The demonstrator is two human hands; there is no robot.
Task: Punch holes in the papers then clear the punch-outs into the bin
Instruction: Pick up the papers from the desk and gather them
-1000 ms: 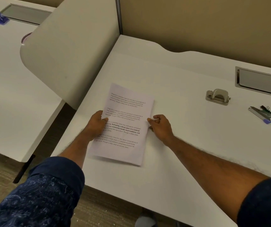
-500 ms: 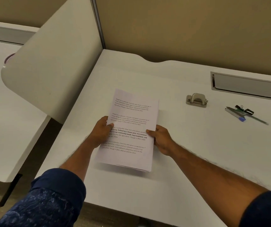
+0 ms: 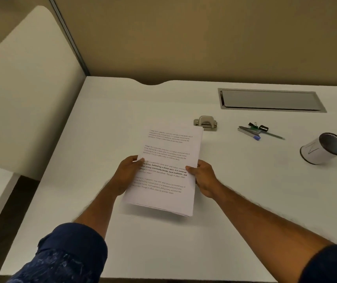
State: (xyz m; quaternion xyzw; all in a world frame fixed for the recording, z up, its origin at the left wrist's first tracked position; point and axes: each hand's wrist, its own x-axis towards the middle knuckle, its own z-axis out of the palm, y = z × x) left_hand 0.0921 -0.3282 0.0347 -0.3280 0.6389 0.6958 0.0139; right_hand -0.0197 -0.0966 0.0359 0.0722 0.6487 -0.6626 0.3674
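From the head view, a person is standing at a white bench (image 3: pixel 94 127), holding a thin stack of white printed papers (image 3: pixel 168 164) at the centre of the frame. The left hand (image 3: pixel 126 175) is gripping the stack's left edge, thumb lying on the printed top sheet and fingers curled out of sight underneath. The right hand (image 3: pixel 203 178) is clasping the right edge the same way, thumb on top. The near end of the stack is lifting clear of the bench, throwing a shadow below it, with the sheets fanning slightly at that lower edge. The stack's far right corner is overlapping a small silver metal hole punch (image 3: pixel 206 123) sitting just above centre. To the right of the punch, a blue-capped pen with black binder clips (image 3: pixel 254 129) is lying on the bench. Further right, near the frame's edge, a white cylindrical paper bin with a dark rim (image 3: pixel 322 149) is appearing tipped, its mouth facing the camera. A grey metal cable tray (image 3: pixel 269 100) is sitting recessed in the bench at upper right. Dark blue patterned sleeves (image 3: pixel 69 254) are covering both upper arms at the bottom.
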